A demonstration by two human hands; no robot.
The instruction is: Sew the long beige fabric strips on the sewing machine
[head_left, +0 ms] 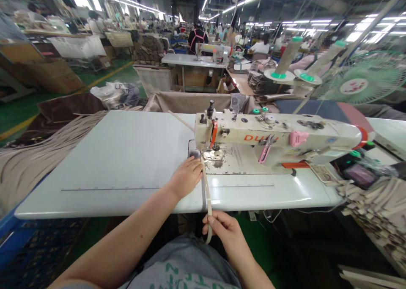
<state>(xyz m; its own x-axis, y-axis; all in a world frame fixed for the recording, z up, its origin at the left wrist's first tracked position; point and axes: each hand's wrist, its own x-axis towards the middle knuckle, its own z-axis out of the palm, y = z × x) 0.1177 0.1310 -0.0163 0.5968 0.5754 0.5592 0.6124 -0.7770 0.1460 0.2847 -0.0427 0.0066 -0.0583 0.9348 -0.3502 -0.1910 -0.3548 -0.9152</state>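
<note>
Head view: my right hand pinches a narrow beige strip. Left hand flat against it, glossy white desk below.

A green fan stands at the frame's upper right. At upper left, a carton sits near a white bin; at upper centre is a person in black. A blue crate occupies the lower left.

Pale strip partly hidden by the right grip, ruler numerals left of it too small to read, tan strips far left blurred and cut off
</note>
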